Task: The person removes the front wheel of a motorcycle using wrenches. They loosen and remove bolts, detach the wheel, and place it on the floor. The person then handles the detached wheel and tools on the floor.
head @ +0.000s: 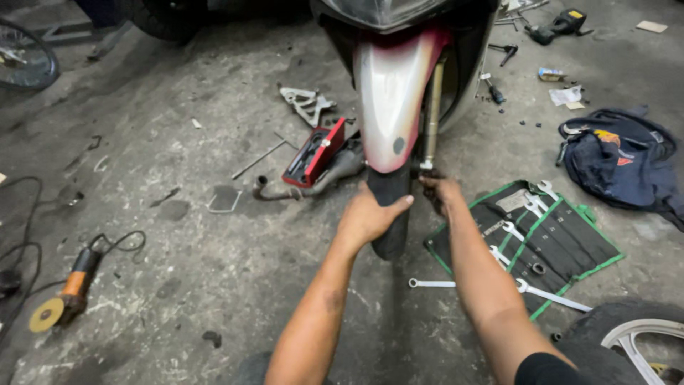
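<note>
Black rubber front tyre (390,214) of a motorcycle stands upright near the middle of the concrete floor (214,271), narrow, worn matt, its top tucked under a white-and-red front mudguard (390,100) with a dark spot low on it. Left hand (367,217) lies on the tyre's left flank, fingers wrapped over the tread, thumb across the front. Right hand (442,192) is closed around the lower end of the fork leg (432,114) beside the tyre; what it grips is hidden. Just right of the forearm: green-edged black tool roll (556,242) with spanners, one loose spanner (431,283) touching the floor. Left edge: orange angle grinder (64,292). Farther back: red case (313,153), dark blue bag (620,160).
</note>
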